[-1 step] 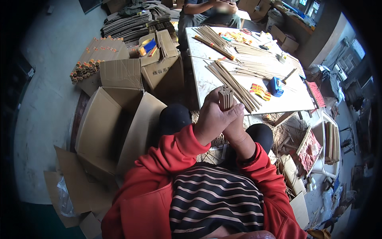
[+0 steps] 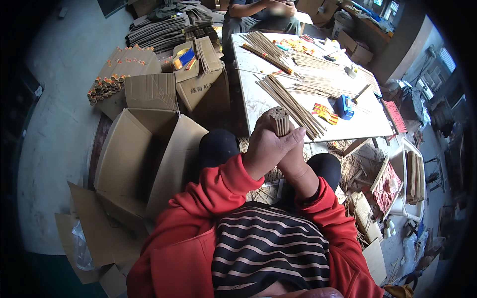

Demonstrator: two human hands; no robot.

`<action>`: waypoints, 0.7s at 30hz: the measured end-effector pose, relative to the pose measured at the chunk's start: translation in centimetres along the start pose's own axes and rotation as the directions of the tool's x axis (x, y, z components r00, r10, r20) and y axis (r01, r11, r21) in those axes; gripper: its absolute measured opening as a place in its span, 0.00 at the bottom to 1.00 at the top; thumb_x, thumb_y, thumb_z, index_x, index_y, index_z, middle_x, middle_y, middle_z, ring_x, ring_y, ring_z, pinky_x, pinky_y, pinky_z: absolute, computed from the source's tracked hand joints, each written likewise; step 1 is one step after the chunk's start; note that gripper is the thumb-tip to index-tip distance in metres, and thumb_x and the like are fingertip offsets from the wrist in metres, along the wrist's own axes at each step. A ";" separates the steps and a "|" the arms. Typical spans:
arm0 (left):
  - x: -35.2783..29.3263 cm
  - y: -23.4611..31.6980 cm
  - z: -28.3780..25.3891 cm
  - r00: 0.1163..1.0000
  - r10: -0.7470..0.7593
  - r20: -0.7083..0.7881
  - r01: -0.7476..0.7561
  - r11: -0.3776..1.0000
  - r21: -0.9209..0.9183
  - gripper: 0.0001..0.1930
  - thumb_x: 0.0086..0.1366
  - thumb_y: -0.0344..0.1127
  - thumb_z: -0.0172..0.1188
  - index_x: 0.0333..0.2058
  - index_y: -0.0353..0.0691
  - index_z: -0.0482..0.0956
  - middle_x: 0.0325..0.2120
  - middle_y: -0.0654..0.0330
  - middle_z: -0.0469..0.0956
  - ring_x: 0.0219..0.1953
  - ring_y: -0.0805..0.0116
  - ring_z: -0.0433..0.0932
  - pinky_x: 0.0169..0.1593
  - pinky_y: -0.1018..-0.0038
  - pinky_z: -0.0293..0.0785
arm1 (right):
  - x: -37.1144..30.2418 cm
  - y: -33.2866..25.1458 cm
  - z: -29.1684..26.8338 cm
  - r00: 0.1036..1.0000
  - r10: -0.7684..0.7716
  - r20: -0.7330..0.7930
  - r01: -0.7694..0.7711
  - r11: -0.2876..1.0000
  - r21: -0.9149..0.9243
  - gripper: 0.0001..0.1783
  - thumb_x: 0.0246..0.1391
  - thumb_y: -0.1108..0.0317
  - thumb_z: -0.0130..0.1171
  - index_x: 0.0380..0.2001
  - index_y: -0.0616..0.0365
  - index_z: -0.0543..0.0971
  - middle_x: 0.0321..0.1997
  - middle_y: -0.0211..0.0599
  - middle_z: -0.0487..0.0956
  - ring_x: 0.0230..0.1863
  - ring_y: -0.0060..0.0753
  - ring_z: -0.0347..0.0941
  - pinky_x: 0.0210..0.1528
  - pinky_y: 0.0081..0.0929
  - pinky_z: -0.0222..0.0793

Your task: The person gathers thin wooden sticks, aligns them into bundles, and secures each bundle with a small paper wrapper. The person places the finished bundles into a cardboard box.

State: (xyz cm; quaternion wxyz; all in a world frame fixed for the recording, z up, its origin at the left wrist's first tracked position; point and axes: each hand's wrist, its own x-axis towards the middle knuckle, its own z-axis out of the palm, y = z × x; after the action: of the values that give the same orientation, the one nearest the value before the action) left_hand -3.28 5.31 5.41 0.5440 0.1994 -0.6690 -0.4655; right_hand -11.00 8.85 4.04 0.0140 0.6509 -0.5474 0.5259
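Note:
In front of my knees, a tight bundle of thin brown incense sticks (image 2: 281, 127) stands nearly upright, its cut ends facing up. My left hand (image 2: 263, 147) is wrapped round it, thumb across the near side. My right hand (image 2: 294, 158) is closed round the lower part, pressed against the left; most of its fingers are hidden. Just beyond, loose incense sticks (image 2: 290, 107) lie on the white table (image 2: 253, 115), some poking past its near edge. To their right are red and yellow paper labels (image 2: 325, 113) and a blue tape dispenser (image 2: 344, 107).
An open cardboard box (image 2: 121, 154) stands at my left, before another carton (image 2: 206, 92) and a stack of labelled bundles (image 2: 121, 67). Across the table sits another person (image 2: 258, 17). At right is a white plastic chair (image 2: 421, 198) bearing sticks; scraps litter the floor.
The top end of the bundle has shifted very slightly left in my hands. Both hands keep their hold, and the table and boxes look unchanged.

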 end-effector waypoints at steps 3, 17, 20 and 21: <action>0.3 -0.8 0.0 0.982 0.184 -0.035 -0.175 0.968 0.180 0.17 0.50 0.39 0.65 0.30 0.32 0.73 0.28 0.53 0.73 0.31 0.60 0.73 0.40 0.71 0.68 | -0.7 -0.1 -0.1 0.983 0.168 0.071 -0.176 0.977 0.123 0.15 0.43 0.70 0.57 0.38 0.59 0.72 0.32 0.43 0.75 0.32 0.42 0.73 0.33 0.30 0.68; 0.2 3.7 0.0 0.997 -0.029 -0.075 0.014 0.982 -0.188 0.05 0.56 0.28 0.57 0.30 0.34 0.71 0.27 0.59 0.76 0.27 0.77 0.72 0.36 0.80 0.69 | -0.9 -1.8 -0.9 0.992 0.122 0.015 -0.123 0.990 0.063 0.19 0.42 0.67 0.58 0.39 0.61 0.71 0.27 0.47 0.77 0.30 0.52 0.74 0.29 0.37 0.70; 0.7 4.2 0.1 0.984 -0.138 -0.111 0.059 0.845 -0.532 0.08 0.56 0.29 0.60 0.32 0.35 0.70 0.21 0.64 0.72 0.21 0.81 0.70 0.26 0.86 0.68 | -0.6 -2.1 -0.8 0.974 0.211 0.080 -0.214 0.976 0.033 0.21 0.42 0.66 0.59 0.40 0.62 0.69 0.27 0.52 0.76 0.31 0.54 0.73 0.31 0.38 0.69; 1.2 3.4 -0.6 0.988 -0.121 -0.094 0.061 0.870 -0.489 0.10 0.56 0.27 0.59 0.35 0.36 0.68 0.19 0.65 0.70 0.19 0.82 0.69 0.23 0.87 0.66 | -0.3 -2.1 -0.9 0.975 0.191 0.115 -0.198 0.979 0.054 0.22 0.41 0.65 0.59 0.41 0.62 0.69 0.27 0.54 0.75 0.31 0.55 0.73 0.32 0.39 0.69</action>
State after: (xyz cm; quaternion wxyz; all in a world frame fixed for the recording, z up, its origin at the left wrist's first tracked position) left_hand -2.33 5.79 8.86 0.5936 0.1162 -0.4868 -0.6302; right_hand -10.02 10.43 5.46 -0.0887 0.6218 -0.5911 0.5060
